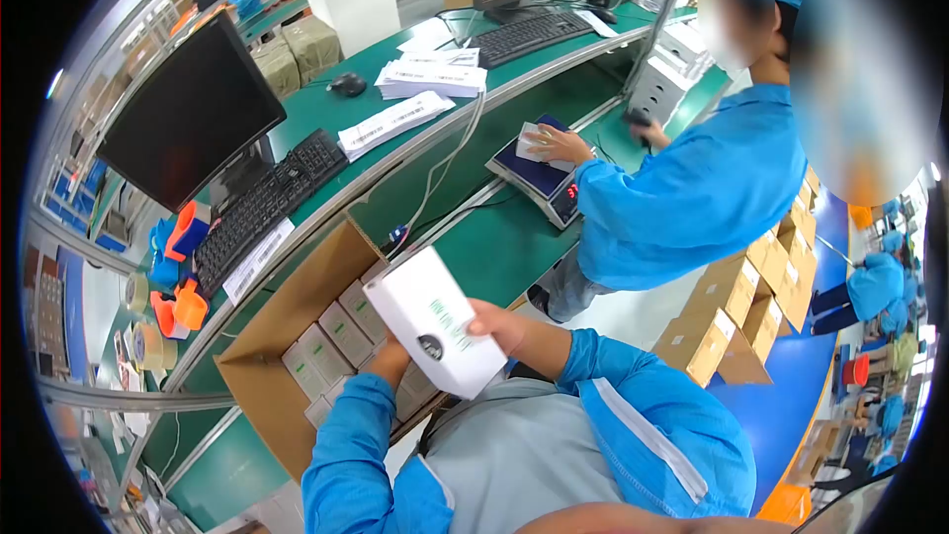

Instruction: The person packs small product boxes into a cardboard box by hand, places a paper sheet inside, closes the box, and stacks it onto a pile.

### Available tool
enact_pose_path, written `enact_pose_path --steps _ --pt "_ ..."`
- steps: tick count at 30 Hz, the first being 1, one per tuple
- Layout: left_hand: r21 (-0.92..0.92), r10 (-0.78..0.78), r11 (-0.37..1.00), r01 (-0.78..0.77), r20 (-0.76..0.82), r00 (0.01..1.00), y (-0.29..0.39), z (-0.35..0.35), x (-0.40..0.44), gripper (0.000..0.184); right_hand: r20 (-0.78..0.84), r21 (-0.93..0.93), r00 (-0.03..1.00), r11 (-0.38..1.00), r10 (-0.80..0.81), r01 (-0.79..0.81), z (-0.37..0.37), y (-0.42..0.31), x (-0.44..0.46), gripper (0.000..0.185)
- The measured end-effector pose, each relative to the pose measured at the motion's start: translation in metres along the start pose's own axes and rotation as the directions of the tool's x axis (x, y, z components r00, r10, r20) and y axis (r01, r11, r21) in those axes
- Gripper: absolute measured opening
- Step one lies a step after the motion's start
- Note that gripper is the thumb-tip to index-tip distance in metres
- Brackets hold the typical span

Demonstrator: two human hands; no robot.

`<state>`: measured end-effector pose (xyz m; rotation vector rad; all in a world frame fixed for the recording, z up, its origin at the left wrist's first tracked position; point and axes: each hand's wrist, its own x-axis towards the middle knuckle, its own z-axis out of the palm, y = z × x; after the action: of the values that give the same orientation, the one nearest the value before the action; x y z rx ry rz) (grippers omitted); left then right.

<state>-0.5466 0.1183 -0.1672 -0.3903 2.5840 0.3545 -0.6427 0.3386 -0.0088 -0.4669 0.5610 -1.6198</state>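
Observation:
A white box [432,324] with green print and a round black mark is held up in front of my chest. My right hand [496,325] grips its right edge, with the thumb on the printed face. My left hand [392,360] goes behind the box's lower left side; its fingers are hidden, so its grip does not show. Below and to the left stands an open cardboard carton [259,376], flaps up. Several similar white boxes [344,334] are packed in rows inside it.
A co-worker [682,193] at my right has one hand on a white item on a scale [542,178]. The green bench holds a monitor [193,109], a keyboard [269,208], tape rolls [150,344] and paper stacks [395,124]. Cardboard boxes [707,326] stand behind the co-worker.

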Motion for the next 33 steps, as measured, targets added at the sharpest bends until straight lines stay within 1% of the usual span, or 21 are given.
enact_pose_path --steps 1,2,5,6,8,9,10,13,15,17,18,20,22,25,26,28,29,30,31,32,33 --pt "-0.02 0.012 1.0 -0.012 -0.017 1.0 -0.001 -0.002 -0.002 0.122 0.049 -0.038 0.999 0.999 0.014 -0.013 0.008 0.003 0.006 0.105" --pt "-0.043 0.027 0.999 -0.029 -0.038 0.999 -0.001 -0.004 -0.004 0.119 0.05 -0.08 0.999 0.997 -0.015 0.019 0.02 0.004 0.009 0.104" --pt "-0.155 0.066 0.984 -0.084 -0.122 0.99 0.002 -0.011 -0.011 0.109 -0.067 -0.234 0.996 0.972 -0.053 0.036 0.032 0.012 0.01 0.107" --pt "-0.197 0.075 0.975 -0.106 -0.156 0.985 0.001 -0.013 -0.013 0.106 -0.087 -0.27 0.994 0.962 -0.066 0.04 0.033 0.012 0.012 0.101" --pt "-0.3 0.093 0.94 -0.164 -0.237 0.967 0.006 -0.021 -0.018 0.1 -0.116 -0.457 0.984 0.887 -0.138 0.07 0.025 0.02 0.018 0.097" --pt "-0.357 0.103 0.912 -0.204 -0.281 0.954 0.008 -0.025 -0.022 0.096 -0.126 -0.545 0.976 0.834 -0.179 0.082 0.022 0.022 0.02 0.096" --pt "-0.421 0.103 0.874 -0.243 -0.327 0.939 0.012 -0.031 -0.028 0.093 -0.206 -0.662 0.966 0.749 -0.159 -0.018 0.033 0.013 0.021 0.097" --pt "-0.578 0.084 0.727 -0.37 -0.46 0.884 0.019 -0.05 -0.057 0.084 -0.225 -0.903 0.921 0.424 -0.319 -0.073 0.06 -0.001 0.037 0.102" --pt "-0.638 0.038 0.644 -0.423 -0.525 0.85 0.016 -0.063 -0.094 0.078 -0.213 -0.942 0.901 0.324 -0.378 -0.087 0.059 0.004 0.055 0.108" --pt "-0.677 -0.059 0.631 -0.38 -0.53 0.846 0.001 -0.076 -0.128 0.072 -0.201 -0.968 0.885 0.224 -0.42 -0.114 0.065 0.002 0.071 0.111" --pt "-0.703 -0.144 0.68 -0.208 -0.407 0.902 -0.012 -0.087 -0.144 0.07 -0.271 -0.933 0.892 0.327 -0.361 -0.151 0.08 -0.009 0.076 0.12" --pt "-0.69 -0.343 0.723 -0.023 -0.388 0.855 -0.049 -0.086 -0.169 0.073 -0.203 -0.97 0.874 0.213 -0.442 -0.117 0.087 -0.017 0.09 0.125" --pt "-0.756 -0.394 0.65 -0.075 -0.42 0.818 -0.09 -0.082 -0.186 0.077 -0.103 -0.993 0.876 0.102 -0.47 -0.062 0.085 -0.018 0.105 0.134" --pt "-0.665 -0.337 0.646 -0.375 -0.689 0.641 -0.134 -0.069 -0.204 0.072 -0.212 -0.976 0.926 0.021 -0.311 -0.216 0.089 -0.02 0.124 0.134" --pt "-0.675 -0.359 0.591 -0.442 -0.71 0.605 -0.141 -0.069 -0.203 0.07 -0.193 -0.978 0.933 -0.014 -0.305 -0.207 0.085 -0.015 0.128 0.135" --pt "-0.676 -0.415 0.469 -0.568 -0.737 0.534 -0.151 -0.062 -0.202 0.066 -0.247 -0.951 0.949 -0.141 -0.198 -0.277 0.077 -0.012 0.138 0.133" --pt "-0.653 -0.369 0.454 -0.606 -0.757 0.539 -0.161 -0.062 -0.198 0.062 -0.277 -0.932 0.952 -0.202 -0.131 -0.3 0.074 -0.006 0.143 0.132" --pt "-0.611 -0.347 0.596 -0.52 -0.781 0.52 -0.18 -0.06 -0.192 0.062 -0.36 -0.865 0.918 -0.308 -0.167 -0.396 0.057 0.011 0.157 0.124" --pt "-0.586 -0.338 0.628 -0.512 -0.798 0.498 -0.171 -0.079 -0.193 0.06 -0.353 -0.85 0.913 -0.338 -0.201 -0.404 0.05 0.015 0.161 0.117" --pt "-0.6 -0.364 0.708 -0.373 -0.762 0.536 -0.182 -0.079 -0.197 0.058 -0.351 -0.846 0.917 -0.356 -0.188 -0.397 0.034 0.022 0.159 0.111" --pt "-0.596 -0.43 0.78 -0.188 -0.73 0.532 -0.17 -0.093 -0.211 0.059 -0.375 -0.85 0.914 -0.336 -0.156 -0.406 0.031 0.025 0.162 0.111"
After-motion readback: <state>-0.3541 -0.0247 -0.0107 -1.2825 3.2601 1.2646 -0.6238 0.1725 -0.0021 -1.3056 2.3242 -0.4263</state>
